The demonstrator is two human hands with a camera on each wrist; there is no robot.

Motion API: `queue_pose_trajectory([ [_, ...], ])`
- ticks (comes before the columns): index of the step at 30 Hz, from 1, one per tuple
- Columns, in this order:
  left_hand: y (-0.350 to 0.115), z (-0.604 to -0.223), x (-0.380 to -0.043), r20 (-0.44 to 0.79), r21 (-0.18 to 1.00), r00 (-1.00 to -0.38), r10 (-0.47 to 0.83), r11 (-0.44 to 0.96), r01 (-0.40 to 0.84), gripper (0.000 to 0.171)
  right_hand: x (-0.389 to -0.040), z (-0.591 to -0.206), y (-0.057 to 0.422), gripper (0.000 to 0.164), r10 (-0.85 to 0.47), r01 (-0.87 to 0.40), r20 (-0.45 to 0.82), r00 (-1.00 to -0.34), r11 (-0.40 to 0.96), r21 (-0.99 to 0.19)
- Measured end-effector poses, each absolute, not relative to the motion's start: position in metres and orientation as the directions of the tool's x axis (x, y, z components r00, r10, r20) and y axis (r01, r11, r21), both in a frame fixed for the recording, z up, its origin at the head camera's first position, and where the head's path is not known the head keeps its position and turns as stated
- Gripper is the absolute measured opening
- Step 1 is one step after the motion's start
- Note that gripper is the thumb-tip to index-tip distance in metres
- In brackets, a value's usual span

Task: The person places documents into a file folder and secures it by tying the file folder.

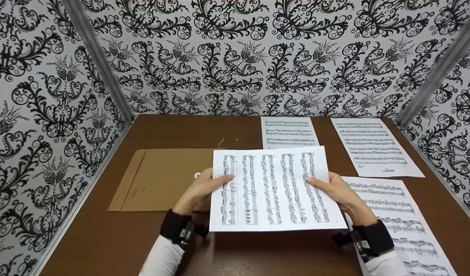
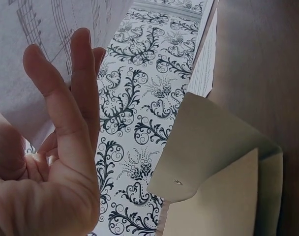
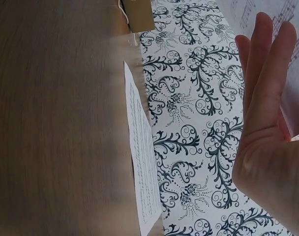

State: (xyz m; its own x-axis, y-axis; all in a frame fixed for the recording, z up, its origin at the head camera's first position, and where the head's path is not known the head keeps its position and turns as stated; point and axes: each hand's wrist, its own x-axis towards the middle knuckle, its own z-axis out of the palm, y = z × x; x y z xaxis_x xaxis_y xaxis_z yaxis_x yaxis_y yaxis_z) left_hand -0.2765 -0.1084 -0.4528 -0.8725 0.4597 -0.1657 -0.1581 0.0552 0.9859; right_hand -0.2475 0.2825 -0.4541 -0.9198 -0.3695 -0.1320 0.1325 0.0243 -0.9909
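Observation:
A white page of sheet music [image 1: 275,191] is held up over the table, turned so its staves run up and down. My left hand [image 1: 201,188] pinches its left edge, thumb on the printed face and fingers behind. At the opposite edge my right hand [image 1: 340,191] grips it the same way. Both wrist views show the long fingers [image 2: 66,113] extended behind the paper. Left of the page lies a brown envelope [image 1: 170,176] with a round white button, partly hidden by the left hand and page. Its flap [image 2: 208,132] stands raised in the left wrist view.
Three more music sheets lie on the brown table [image 1: 258,257]: one at the back middle [image 1: 288,132], partly covered by the held page, one at the back right [image 1: 373,145], one at the right front [image 1: 403,226]. Patterned walls [image 1: 235,57] enclose the back and sides.

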Motion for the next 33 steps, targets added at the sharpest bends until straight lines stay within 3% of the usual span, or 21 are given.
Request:
queue_pose_trajectory([
  [15, -0.112, -0.458, -0.281, -0.152, 0.986, -0.866, 0.477, 0.015, -0.164, 0.034, -0.246, -0.455, 0.279, 0.020, -0.294, 0.094, -0.123, -0.948, 0.111, -0.989],
  [25, -0.128, -0.455, -0.283, -0.158, 0.983, -0.893, 0.422, -0.018, -0.182, 0.046, -0.250, -0.452, 0.276, 0.031, -0.244, 0.093, -0.128, -0.961, 0.153, -0.984],
  [33, -0.130, -0.449, -0.289, -0.140, 0.958, -0.956, 0.256, 0.279, -0.066, 0.037, -0.258, -0.448, 0.270, 0.036, -0.164, 0.119, -0.148, -0.975, 0.177, -0.977],
])
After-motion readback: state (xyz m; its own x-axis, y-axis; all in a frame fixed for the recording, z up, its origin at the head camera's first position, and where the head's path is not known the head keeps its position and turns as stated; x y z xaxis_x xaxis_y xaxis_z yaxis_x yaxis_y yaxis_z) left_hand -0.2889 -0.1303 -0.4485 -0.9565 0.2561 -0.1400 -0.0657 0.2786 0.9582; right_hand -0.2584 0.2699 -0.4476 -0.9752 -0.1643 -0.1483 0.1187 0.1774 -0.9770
